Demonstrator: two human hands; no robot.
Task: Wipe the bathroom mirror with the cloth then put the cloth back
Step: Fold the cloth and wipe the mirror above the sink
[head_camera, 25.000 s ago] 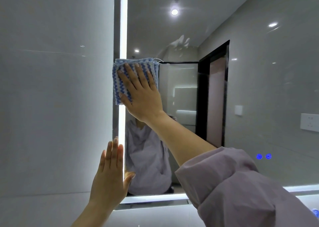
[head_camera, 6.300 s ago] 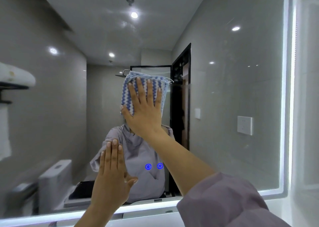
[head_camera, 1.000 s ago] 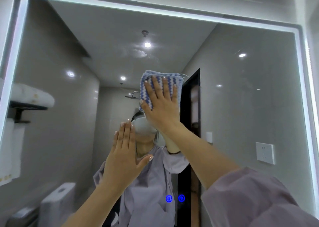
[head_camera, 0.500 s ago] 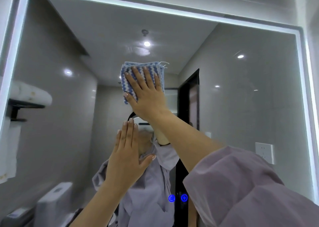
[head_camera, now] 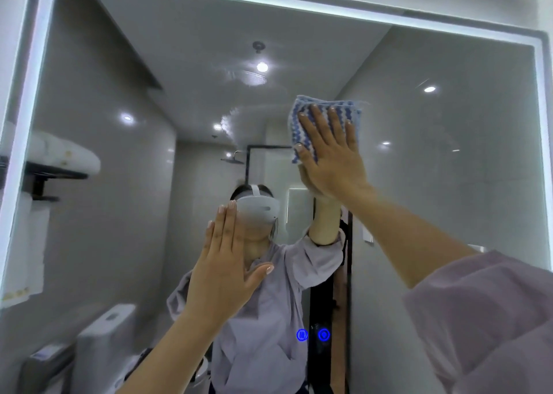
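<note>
The bathroom mirror (head_camera: 449, 184) fills the head view, framed by a lit white strip. A folded blue-and-white zigzag cloth (head_camera: 302, 115) lies flat against the glass in its upper middle. My right hand (head_camera: 332, 157) presses the cloth to the mirror with straight, spread fingers. My left hand (head_camera: 227, 268) is held flat and upright lower down, left of centre, fingers together and thumb out; whether it touches the glass I cannot tell.
Two blue touch icons (head_camera: 312, 334) glow low on the mirror. Reflected in the glass are a person in a lilac top, a toilet (head_camera: 101, 339), a towel shelf (head_camera: 57, 166) at the left and a dark doorway. Faint smears show near the reflected ceiling lamp (head_camera: 262, 66).
My right hand has slid the cloth to the right across the glass and a little lower. My left hand has stayed about where it was.
</note>
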